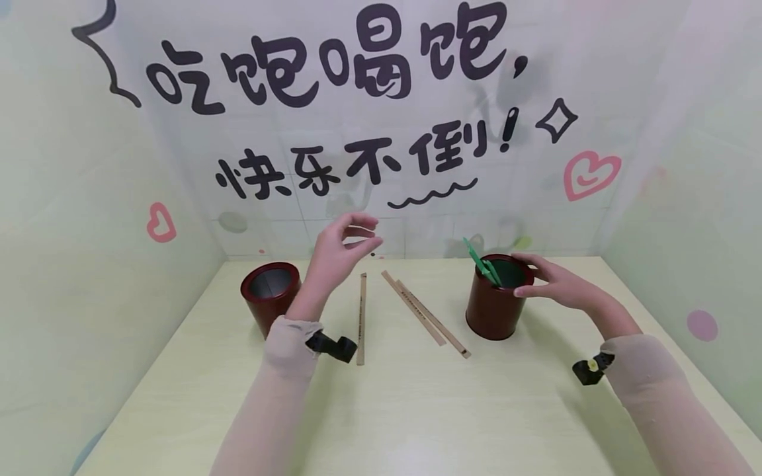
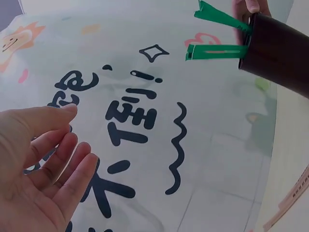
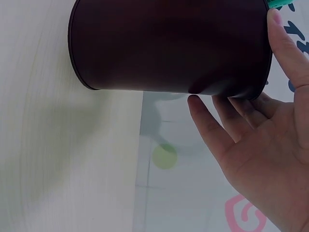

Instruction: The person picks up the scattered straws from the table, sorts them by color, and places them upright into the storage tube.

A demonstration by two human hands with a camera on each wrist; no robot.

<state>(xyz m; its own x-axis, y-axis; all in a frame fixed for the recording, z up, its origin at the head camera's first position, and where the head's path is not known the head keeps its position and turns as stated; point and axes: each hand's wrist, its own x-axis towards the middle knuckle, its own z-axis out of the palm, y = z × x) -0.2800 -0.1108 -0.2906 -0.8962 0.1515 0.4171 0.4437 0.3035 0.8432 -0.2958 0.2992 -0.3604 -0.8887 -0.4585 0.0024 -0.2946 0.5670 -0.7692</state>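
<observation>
On the right of the table, a dark red cylindrical holder (image 1: 496,311) stands upright with green strips (image 1: 474,256) sticking out over its left rim. My right hand (image 1: 559,283) grips this holder near its upper right side, thumb at the near rim and fingers round the far side. In the right wrist view the fingertips meet the holder's dark wall (image 3: 169,46). My left hand (image 1: 347,248) is raised above the table's far part, fingers loosely bent, holding nothing. A second dark red holder (image 1: 262,307) stands left of it, partly hidden by the left forearm.
Three slim brown printed strips lie mid-table: one strip (image 1: 362,317) points nearly straight away, and two strips (image 1: 425,314) slant side by side. Behind the table (image 1: 405,410) hangs a white backdrop (image 1: 417,231) with black lettering; patterned panels flank both sides.
</observation>
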